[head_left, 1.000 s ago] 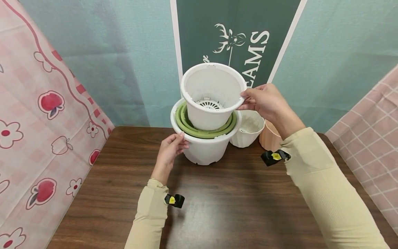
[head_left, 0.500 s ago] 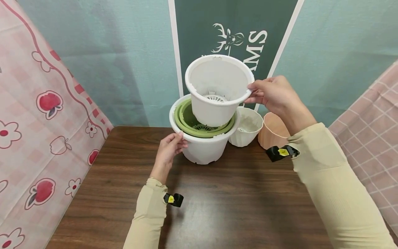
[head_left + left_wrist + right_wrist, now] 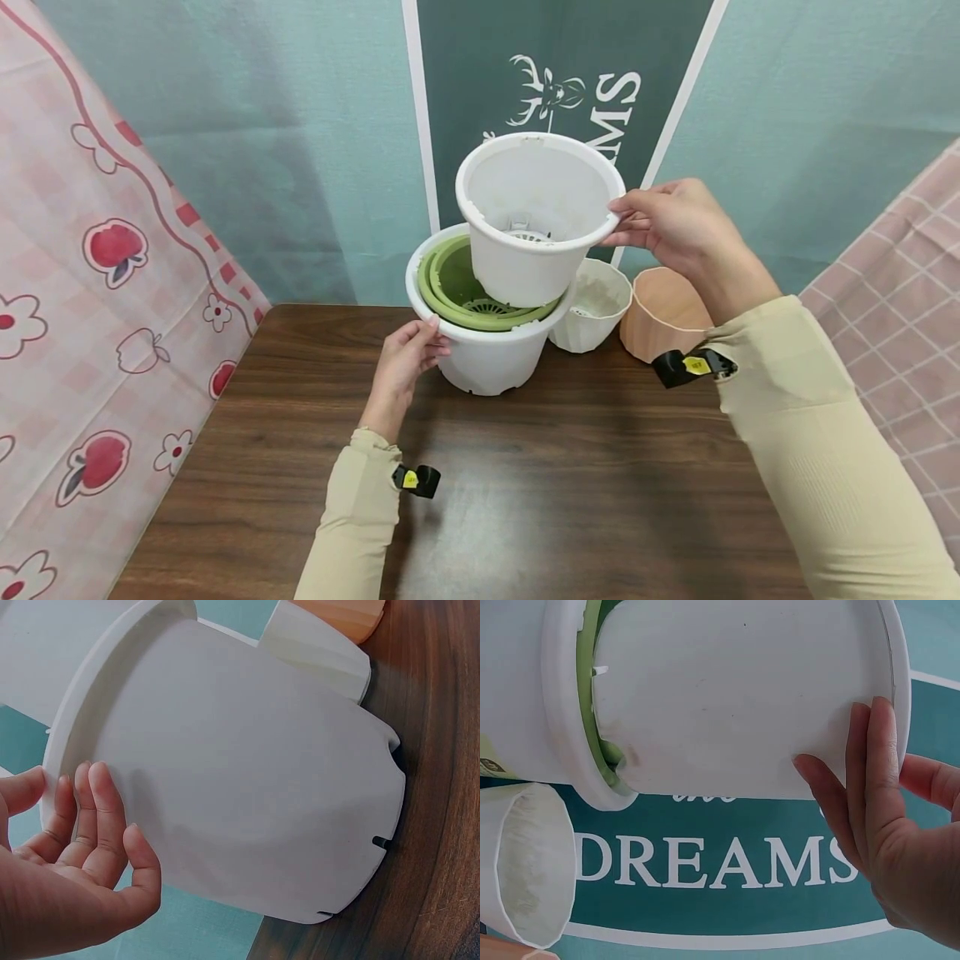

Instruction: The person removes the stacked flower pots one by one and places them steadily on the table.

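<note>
My right hand pinches the rim of a white flower pot with slots in its base, holding it raised and slightly tilted. Its lower part overlaps the mouth of the green pots, which sit nested inside a larger white pot on the table. With thumb and fingers, my left hand grips the left front rim of that larger pot. The left wrist view shows the thumb over the rim and the fingers against the outer wall. In the right wrist view, fingers lie along the raised pot's side.
Right of the stack stand a small white faceted pot and a peach-coloured pot. The brown wooden table ends at a teal cloth behind. Pink patterned cloths hang at left and right.
My right hand has lifted the white pot up and to the right, uncovering more of the green pots' inside. The left hand stays on the larger pot's rim.
</note>
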`<control>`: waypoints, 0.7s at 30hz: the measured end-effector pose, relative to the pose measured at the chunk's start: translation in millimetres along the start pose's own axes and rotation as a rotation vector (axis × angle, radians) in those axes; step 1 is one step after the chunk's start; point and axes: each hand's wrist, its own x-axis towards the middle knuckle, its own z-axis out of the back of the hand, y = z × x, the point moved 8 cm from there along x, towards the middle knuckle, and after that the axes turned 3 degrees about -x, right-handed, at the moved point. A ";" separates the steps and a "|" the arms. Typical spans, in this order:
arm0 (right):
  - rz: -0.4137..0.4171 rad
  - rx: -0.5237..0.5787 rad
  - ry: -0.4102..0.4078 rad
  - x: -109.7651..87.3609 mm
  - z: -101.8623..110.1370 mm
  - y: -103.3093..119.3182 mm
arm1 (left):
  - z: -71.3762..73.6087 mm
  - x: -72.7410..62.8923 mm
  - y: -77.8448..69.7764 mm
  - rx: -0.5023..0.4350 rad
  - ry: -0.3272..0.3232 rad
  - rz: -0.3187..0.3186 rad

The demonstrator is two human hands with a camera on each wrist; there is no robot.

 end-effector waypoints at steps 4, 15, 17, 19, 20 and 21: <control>-0.007 0.012 -0.014 -1.5 3.9 0.6 | -0.2 0.8 0.8 0.003 0.000 0.000; 0.022 0.081 0.007 -3.0 16.4 3.6 | -1.4 2.0 1.0 -0.016 0.002 -0.012; 0.028 0.091 0.014 -3.7 19.7 4.2 | -1.6 1.6 0.6 -0.015 0.005 -0.011; 0.033 0.090 0.016 -4.3 23.6 4.9 | -1.4 1.3 0.5 -0.012 0.008 -0.006; 0.037 0.087 0.015 -4.6 25.7 5.3 | -1.2 1.3 0.4 -0.008 0.010 -0.005; 0.040 0.084 0.013 -4.8 27.9 5.8 | -1.1 1.3 0.3 -0.005 0.010 -0.003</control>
